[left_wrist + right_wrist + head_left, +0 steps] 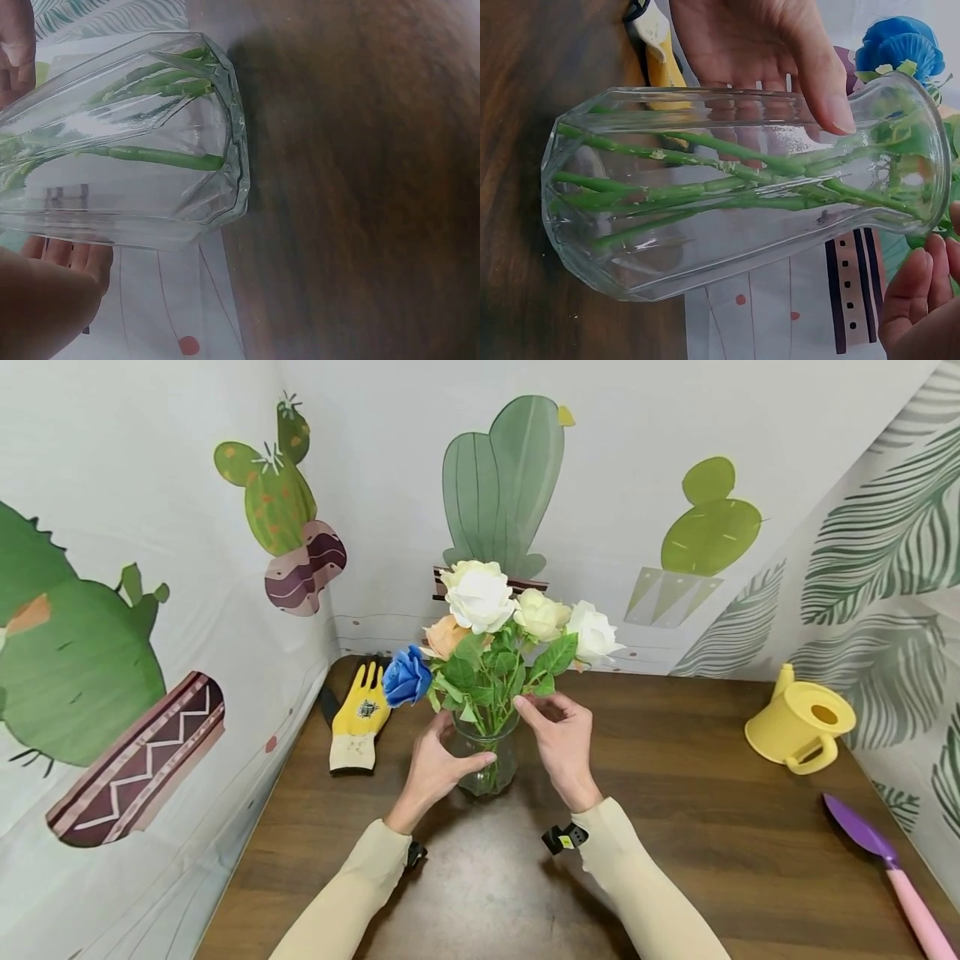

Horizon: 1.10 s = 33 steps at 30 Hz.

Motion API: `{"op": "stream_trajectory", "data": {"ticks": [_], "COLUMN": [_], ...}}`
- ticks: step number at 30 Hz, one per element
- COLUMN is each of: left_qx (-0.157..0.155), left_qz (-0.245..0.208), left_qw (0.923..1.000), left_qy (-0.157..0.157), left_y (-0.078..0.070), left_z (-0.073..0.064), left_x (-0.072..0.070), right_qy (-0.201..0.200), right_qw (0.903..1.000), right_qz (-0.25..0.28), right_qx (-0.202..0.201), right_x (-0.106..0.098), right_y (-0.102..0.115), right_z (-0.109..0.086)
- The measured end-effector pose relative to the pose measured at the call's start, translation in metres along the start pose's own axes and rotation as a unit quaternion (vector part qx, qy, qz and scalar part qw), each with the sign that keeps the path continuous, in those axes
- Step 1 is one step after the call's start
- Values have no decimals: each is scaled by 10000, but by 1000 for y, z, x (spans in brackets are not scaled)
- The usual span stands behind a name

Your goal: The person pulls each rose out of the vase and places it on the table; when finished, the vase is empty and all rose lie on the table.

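Note:
A clear faceted glass vase (487, 764) stands upright on the table, holding several green stems (727, 180). My left hand (438, 768) grips the vase's left side, thumb across the front and fingers round the back. My right hand (558, 743) is at the right of the rim, its loosely bent fingertips touching the leaves (551, 664). I see no stem pinched there. Above the rim spread a blue rose (407, 677), a peach rose (446, 637), a large white rose (480, 597), a cream rose (542, 615) and another white rose (594, 632).
Yellow-and-white gloves (362, 714) lie left of the vase. Towards the right edge stands a yellow watering can (798, 727), with a purple trowel (862, 831) with a pink handle in front of it. Cactus-print cloth (390, 485) hangs behind and beside the wooden table (675, 827).

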<state>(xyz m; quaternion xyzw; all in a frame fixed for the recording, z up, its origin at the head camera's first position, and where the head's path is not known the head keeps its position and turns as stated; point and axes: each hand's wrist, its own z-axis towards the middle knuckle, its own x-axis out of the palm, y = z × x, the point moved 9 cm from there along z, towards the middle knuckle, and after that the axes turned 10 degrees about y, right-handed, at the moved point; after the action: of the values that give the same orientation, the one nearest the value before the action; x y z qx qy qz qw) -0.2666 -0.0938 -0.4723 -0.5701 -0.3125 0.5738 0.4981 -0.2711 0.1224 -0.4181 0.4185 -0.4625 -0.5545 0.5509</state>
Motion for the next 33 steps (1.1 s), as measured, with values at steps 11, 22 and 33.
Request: {"op": "stream_trajectory", "data": {"ticks": [11,22,33], "left_qx": [219,202,412], "left_qz": [-9,-118,-116], "left_qw": [9998,9997,9991], "left_qy": [32,79,45], "left_y": [1,5,2], "left_z": [1,3,4], "left_x": [3,2,0], "right_qy": [-351,-361,-540], "right_qw": [9991,9986,9974], "right_qz": [-191,-214,-2], "right_qx": [-145,-324,-476], "right_x": [-2,-1,-6], "right_y": [5,14,25], "right_z": [0,0,5]}}
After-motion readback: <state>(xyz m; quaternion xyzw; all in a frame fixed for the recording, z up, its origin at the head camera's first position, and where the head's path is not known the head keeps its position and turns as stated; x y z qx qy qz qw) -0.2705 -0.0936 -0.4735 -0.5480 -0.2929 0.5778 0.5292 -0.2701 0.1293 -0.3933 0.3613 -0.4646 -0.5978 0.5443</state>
